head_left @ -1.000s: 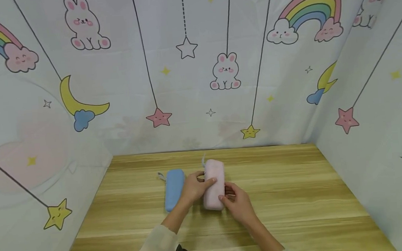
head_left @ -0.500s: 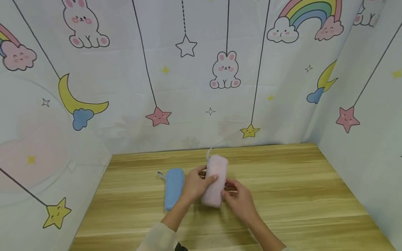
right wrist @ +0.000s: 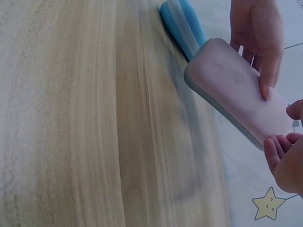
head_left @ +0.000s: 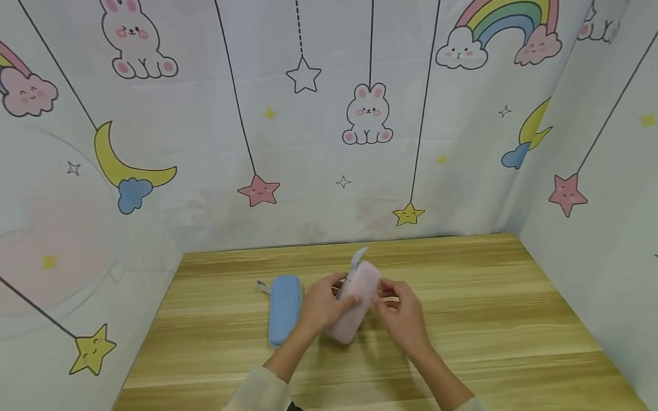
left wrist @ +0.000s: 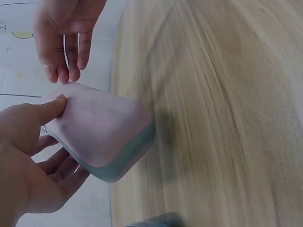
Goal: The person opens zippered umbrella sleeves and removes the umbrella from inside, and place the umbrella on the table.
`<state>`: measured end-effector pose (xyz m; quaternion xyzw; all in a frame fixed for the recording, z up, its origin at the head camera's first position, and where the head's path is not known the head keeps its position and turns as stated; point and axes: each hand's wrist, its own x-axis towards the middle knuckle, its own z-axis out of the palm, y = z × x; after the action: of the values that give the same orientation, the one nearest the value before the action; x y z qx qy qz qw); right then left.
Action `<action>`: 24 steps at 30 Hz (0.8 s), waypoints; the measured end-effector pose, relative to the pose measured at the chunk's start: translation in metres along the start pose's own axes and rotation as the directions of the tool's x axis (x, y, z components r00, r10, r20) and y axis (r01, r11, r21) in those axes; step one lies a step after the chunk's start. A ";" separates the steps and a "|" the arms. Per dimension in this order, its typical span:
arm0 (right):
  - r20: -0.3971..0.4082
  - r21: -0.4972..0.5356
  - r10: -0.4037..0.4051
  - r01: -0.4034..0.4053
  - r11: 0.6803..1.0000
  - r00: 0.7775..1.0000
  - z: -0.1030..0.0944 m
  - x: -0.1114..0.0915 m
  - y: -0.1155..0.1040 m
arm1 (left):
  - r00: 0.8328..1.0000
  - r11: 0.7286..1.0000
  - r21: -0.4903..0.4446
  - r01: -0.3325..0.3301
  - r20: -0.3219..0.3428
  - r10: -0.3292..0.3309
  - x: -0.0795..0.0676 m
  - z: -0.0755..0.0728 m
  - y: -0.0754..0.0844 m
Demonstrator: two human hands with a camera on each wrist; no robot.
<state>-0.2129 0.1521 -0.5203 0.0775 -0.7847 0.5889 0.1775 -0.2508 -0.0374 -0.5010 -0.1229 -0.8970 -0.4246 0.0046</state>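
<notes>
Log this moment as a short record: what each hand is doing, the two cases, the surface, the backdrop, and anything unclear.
Left hand: holds the pink case, thumb on its broad face
Right hand: fingertips at the pink case's right edge, fingers fairly straight
Pink case: tilted, grey-green band along its side, strap at the far end
Blue case: lies on the table, left of the pink one, unheld
Surface: wood-grain table
Backdrop: pale, cartoon-printed
Unclear: whether the right fingertips touch the case

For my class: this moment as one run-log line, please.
left hand: grips pink case | right hand: at its edge | blue case: lies on table
</notes>
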 end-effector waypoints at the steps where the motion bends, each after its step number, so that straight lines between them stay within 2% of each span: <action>1: -0.008 -0.008 -0.012 0.012 1.000 1.000 -0.001 0.001 0.001 | 1.000 1.000 0.025 -0.010 0.005 0.010 0.000 0.000 0.001; 7: -0.029 -0.055 -0.034 0.032 0.998 0.999 -0.002 0.004 0.002 | 0.998 0.988 0.141 -0.067 0.031 0.063 -0.002 0.000 0.009; 13: -0.026 -0.086 -0.011 0.008 0.996 1.000 -0.003 0.005 0.000 | 0.991 0.953 0.278 -0.125 0.076 0.108 -0.004 0.002 0.009; 20: -0.043 -0.118 -0.009 0.004 0.993 0.999 -0.008 0.005 0.000 | 0.984 0.927 0.332 -0.175 0.100 0.149 -0.002 0.005 0.008; 24: -0.041 -0.136 0.003 -0.009 0.991 0.999 -0.010 0.004 0.003 | 0.977 0.900 0.385 -0.207 0.130 0.169 -0.002 0.008 0.007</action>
<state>-0.2161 0.1633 -0.5194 0.0507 -0.8195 0.5359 0.1965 -0.2468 -0.0277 -0.5006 -0.2251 -0.9474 -0.2258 0.0283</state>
